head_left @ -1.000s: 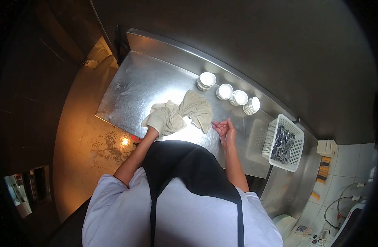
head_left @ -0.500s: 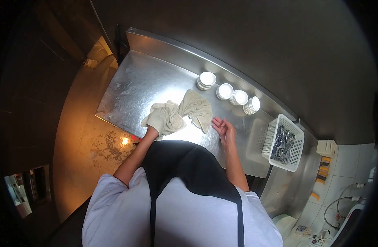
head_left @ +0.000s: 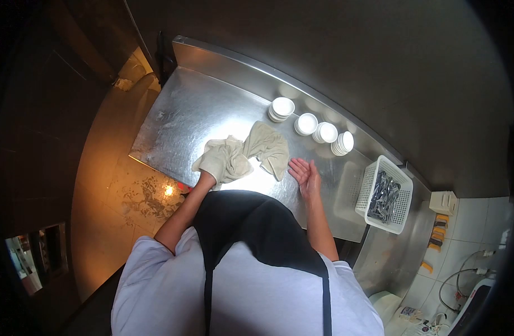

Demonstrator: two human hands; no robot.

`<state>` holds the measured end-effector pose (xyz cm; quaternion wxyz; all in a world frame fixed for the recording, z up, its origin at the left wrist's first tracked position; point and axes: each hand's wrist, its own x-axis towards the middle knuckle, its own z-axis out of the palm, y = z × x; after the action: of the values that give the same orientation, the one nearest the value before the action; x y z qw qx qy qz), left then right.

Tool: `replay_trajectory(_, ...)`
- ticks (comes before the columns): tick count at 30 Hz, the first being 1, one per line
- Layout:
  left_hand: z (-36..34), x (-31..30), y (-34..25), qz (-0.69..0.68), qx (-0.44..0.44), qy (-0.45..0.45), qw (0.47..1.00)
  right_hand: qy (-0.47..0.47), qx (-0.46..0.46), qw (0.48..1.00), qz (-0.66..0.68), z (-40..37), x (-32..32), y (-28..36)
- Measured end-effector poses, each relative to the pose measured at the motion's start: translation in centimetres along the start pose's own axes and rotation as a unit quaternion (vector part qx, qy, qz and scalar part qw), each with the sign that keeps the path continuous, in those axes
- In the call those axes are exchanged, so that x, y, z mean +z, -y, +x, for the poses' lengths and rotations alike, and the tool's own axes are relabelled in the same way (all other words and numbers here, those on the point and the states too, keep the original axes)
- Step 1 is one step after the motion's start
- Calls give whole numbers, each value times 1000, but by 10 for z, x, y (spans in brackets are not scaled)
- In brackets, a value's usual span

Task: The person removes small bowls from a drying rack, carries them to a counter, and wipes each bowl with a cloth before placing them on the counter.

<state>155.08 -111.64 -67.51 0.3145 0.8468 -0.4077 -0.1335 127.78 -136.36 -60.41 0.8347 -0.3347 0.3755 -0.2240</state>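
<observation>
A beige cloth (head_left: 234, 159) lies bunched on the steel counter (head_left: 178, 123), and part of it covers my left hand (head_left: 213, 166). The cloth hides the fingers of that hand. Just right of it, touching it, rests a second beige cloth (head_left: 267, 147). My right hand (head_left: 305, 175) is beside that cloth's right edge, palm turned up, its fingers stretched out and holding nothing. Beyond the cloths, near the raised back edge, stand stacks of small white dishes, one stack (head_left: 282, 107) a little apart on the left and another (head_left: 344, 142) at the right end.
Right of the counter's middle stands a white plastic basket (head_left: 404, 210) filled with dark, shiny utensils. Yellow-handled items (head_left: 437, 232) sit near the tiled wall at the far right. A raised metal rim (head_left: 257, 66) runs along the back. Brown floor (head_left: 108, 190) shows at the left.
My right hand has turned slightly, its palm and fingers more open to view. The cloths, my left hand and the dishes look the same.
</observation>
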Motion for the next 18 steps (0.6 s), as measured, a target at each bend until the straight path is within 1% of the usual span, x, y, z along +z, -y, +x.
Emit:
replay_trajectory(2, 0, 2, 1, -29, -7, -2, 1000, 13, 4, 1000, 14, 0, -1, 0)
replay_trajectory(5, 1, 13, 9, -48, -21, 2, 999, -10, -3, 1000, 24, -1, 3, 0)
replay_trajectory(7, 0, 23, 15, -64, -55, 8, 996, 42, -2, 998, 39, 8, -21, -5)
replay_trajectory(8, 1, 20, 14, -41, -32, 5, 999, 68, -2, 997, 46, 7, -20, -3)
replay_trajectory(10, 2, 12, 12, 6, 14, -2, 1000, 25, 0, 997, 80, 5, -17, -3)
replay_trajectory(11, 2, 10, 10, 12, 21, -10, 1000, 3, 1, 995, 96, 5, -15, -3)
replay_trajectory(13, 0, 11, 12, 24, 34, -24, 999, 2, -5, 996, 84, 5, -15, -4)
replay_trajectory(18, 3, -9, -8, 78, 10, 40, 996, 4, -6, 997, 76, 6, -17, -5)
